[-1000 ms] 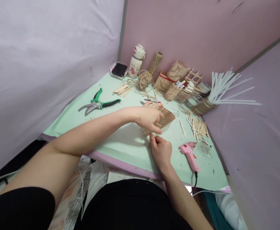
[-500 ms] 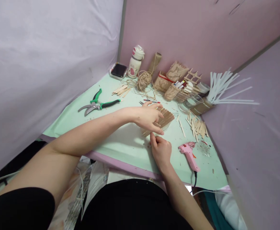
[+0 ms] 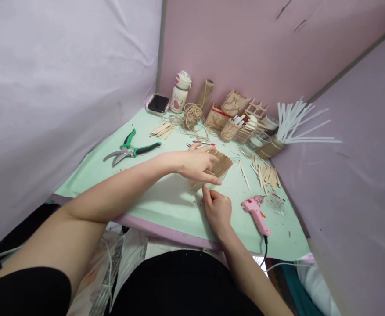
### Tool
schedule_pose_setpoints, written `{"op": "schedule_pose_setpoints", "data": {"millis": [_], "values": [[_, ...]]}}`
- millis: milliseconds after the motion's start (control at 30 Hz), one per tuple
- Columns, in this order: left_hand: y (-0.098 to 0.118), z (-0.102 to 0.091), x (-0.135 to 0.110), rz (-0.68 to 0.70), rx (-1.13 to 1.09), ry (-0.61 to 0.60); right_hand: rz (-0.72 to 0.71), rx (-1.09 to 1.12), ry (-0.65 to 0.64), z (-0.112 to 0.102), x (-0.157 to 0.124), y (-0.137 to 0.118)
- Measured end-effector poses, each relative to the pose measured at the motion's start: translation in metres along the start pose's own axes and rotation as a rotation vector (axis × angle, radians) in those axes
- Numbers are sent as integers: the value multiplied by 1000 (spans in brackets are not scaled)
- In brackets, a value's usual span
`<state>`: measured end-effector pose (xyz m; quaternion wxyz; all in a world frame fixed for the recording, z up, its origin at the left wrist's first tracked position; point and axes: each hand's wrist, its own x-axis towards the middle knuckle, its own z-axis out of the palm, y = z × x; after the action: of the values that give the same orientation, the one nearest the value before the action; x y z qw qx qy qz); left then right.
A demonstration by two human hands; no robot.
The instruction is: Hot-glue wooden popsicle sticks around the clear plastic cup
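A panel of craft sticks laid side by side (image 3: pixel 223 166) lies on the pale green table top. Across it stretches my left hand (image 3: pixel 200 166), fingers spread, partly covering the sticks. My right hand (image 3: pixel 217 211) is closed just below the panel's near edge, with the thumb tip up against or very near that edge. Its fingers are curled in, so whatever they may hold is hidden. A pen with a red end (image 3: pixel 205 143) lies beyond my left fingers. To the right, a pink hot glue gun (image 3: pixel 257 214) rests on its side with a black cord.
Green-handled pruning shears (image 3: pixel 131 151) lie left. Loose craft sticks (image 3: pixel 268 175) are piled right, others (image 3: pixel 162 129) behind. Along the back stand a phone (image 3: pixel 158 103), a bottle (image 3: pixel 180 93), twine (image 3: pixel 192 116), a pen cup (image 3: pixel 230 130) and white glue sticks (image 3: pixel 299 120).
The whole view has shifted slightly, with the table things appearing a little further left and mostly lower. Both hands keep nearly the same pose at the craft-stick panel.
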<state>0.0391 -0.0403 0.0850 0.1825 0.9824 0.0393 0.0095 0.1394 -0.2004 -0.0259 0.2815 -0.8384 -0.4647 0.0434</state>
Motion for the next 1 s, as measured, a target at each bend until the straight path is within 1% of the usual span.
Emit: {"op": "schedule_pose_setpoints", "data": {"millis": [200,333,433,600,700,800,867,900,933,1000], "values": [[-9,-10,-12,44,-114,80,1,18,-7,0,-1,-1],[-17,-6,-14,58,-80,39,-6,49,4,0,0,-3],[-18,-3,-12,57,-17,-3,-13,52,16,0,2,-3],[-18,-2,-8,90,41,9,-23,78,42,3,0,-1],[-17,-3,-7,88,42,3,-105,124,120,-2,-4,-2],[-15,-4,-6,80,28,-4,-252,198,313,-16,-4,-5],[-14,-4,-7,74,14,1,-343,203,428,-28,1,-8],[-14,-4,-7,71,8,2,-379,188,449,-34,5,-9],[-14,-4,-7,69,4,2,-408,170,442,-38,9,-10],[-13,-4,-7,70,-1,3,-449,139,387,-42,17,-12]]}}
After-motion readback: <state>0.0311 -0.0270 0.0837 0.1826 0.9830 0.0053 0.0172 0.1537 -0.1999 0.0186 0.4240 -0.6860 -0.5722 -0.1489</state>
